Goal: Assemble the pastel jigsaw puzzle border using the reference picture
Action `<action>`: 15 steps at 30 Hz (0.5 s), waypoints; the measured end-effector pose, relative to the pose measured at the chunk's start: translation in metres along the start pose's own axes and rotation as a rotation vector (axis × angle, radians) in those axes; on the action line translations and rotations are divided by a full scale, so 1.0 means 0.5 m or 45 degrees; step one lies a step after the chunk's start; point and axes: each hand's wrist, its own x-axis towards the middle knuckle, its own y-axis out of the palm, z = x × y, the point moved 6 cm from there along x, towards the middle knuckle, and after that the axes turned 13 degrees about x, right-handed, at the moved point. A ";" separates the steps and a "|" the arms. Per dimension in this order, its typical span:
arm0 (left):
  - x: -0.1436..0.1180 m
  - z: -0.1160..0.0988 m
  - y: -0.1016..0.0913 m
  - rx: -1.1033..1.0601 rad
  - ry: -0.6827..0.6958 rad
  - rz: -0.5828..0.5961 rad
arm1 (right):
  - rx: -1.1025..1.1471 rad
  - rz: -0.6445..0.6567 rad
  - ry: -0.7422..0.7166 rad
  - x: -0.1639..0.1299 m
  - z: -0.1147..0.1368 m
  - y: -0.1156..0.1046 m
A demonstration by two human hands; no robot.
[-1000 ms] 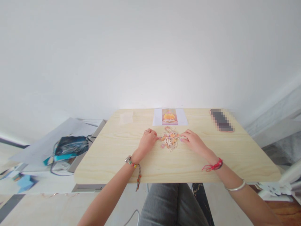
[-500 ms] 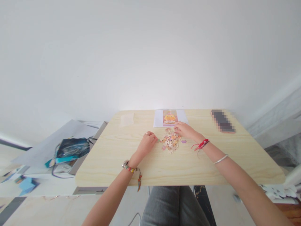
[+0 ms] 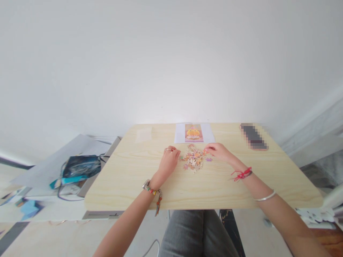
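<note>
A pale wooden desk (image 3: 134,178) fills the middle of the frame, its far edge against a plain white wall. Off its left edge, in the lower left of the frame, a lower grey surface (image 3: 48,167) carries a dark blue pouch with a black cable (image 3: 80,166). At the far right corner of the desk lies a phone (image 3: 253,136), blurred out. At the far middle edge lies a white sheet with a small picture of an orange figure (image 3: 193,132); a faint translucent scrap (image 3: 144,134) lies to its left.

Just below the sheet, at the centre of the desk, is a small heap of puzzle pieces (image 3: 193,159) in pink, orange and cream, with one lilac piece (image 3: 209,159) lying loose at its right edge.

The left hand (image 3: 168,160) rests on the desk just left of the heap, fingers curled loosely, the fingertips near the closest pieces; whether they touch or pinch one is too small to tell. The right hand (image 3: 220,151) lies at the heap's upper right edge, fingers bent toward the pieces and seemingly touching them; a grip cannot be made out. The heap sits between the two hands.
</note>
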 end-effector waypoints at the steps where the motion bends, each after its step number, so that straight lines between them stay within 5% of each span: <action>1: 0.000 -0.013 -0.009 0.004 0.011 -0.031 | 0.096 0.028 0.018 -0.006 0.003 0.006; 7: -0.003 -0.143 -0.055 -0.158 0.425 -0.124 | 0.613 0.049 0.125 -0.028 0.024 0.033; 15: -0.004 -0.172 -0.058 -0.253 0.368 -0.137 | 0.464 -0.078 0.004 -0.061 0.054 0.024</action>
